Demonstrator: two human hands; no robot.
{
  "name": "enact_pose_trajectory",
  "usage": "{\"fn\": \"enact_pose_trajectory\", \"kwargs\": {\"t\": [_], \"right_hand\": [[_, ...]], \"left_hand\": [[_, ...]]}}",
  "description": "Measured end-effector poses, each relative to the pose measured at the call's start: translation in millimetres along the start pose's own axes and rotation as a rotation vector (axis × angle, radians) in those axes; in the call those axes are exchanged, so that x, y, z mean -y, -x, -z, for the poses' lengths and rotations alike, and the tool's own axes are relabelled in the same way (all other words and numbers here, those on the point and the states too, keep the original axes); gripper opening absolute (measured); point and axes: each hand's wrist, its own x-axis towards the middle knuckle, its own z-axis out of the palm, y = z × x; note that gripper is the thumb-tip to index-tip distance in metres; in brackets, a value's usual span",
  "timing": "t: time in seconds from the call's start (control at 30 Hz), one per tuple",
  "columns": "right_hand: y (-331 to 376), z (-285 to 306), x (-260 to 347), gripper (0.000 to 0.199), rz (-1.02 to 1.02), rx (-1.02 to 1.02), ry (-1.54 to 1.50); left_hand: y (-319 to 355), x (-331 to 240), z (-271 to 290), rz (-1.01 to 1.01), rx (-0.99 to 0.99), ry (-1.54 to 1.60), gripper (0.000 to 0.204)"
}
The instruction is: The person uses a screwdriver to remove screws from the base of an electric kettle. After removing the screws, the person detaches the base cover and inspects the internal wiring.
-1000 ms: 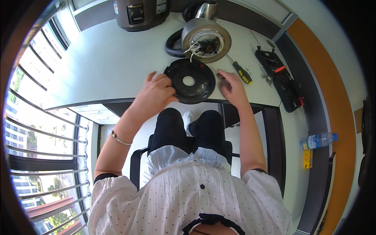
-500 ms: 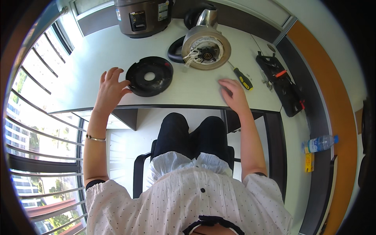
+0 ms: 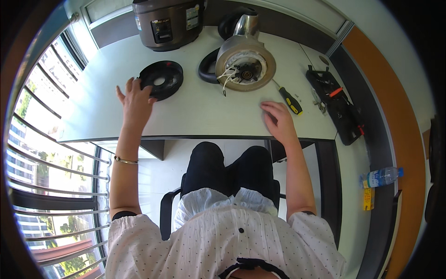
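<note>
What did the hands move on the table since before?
The left hand slid the round black plastic disc from the middle toward the person's left and now just touches its edge. The right hand stayed flat near the yellow-handled screwdriver. The upturned steel kettle did not move.

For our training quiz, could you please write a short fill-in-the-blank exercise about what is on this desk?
1. The left hand touches the round ____ base plate.
2. The kettle lies on its side with white ____ sticking out of its underside.
3. The screwdriver has a yellow and black ____.
4. The right hand rests ____ on the desk.

Missing words: black; wires; handle; flat
</note>
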Motion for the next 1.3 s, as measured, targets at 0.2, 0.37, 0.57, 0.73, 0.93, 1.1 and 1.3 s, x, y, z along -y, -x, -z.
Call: {"fn": "enact_pose_trajectory", "kwargs": {"t": [0.2, 0.37, 0.57, 0.73, 0.93, 1.1, 1.3], "right_hand": [[0, 1, 2, 0.026, -0.009, -0.009, 0.014], [-3, 1, 3, 0.023, -0.014, -0.018, -0.010], [-2, 2, 4, 0.023, -0.045, -0.009, -0.034], [-4, 1, 6, 0.024, -0.044, -0.005, -0.018], [-6, 1, 6, 0.025, -0.055, -0.007, -0.008], [-5, 1, 7, 0.025, -0.063, -0.016, -0.016], [-4, 1, 6, 0.026, -0.051, -0.039, -0.017]], "left_hand": [[-29, -73, 0, -0.227, -0.199, 0.469, 0.042], [-68, -121, -27, -0.159, -0.186, 0.655, 0.050], [-92, -138, -31, -0.162, -0.027, 0.684, 0.054], [-94, -131, -36, -0.166, 0.100, 0.859, 0.065], [-93, -129, -51, -0.072, 0.250, 0.934, 0.078], [-90, -134, -45, -0.030, 0.220, 0.991, 0.076], [-90, -132, -56, 0.067, 0.087, 1.229, 0.067]]}}
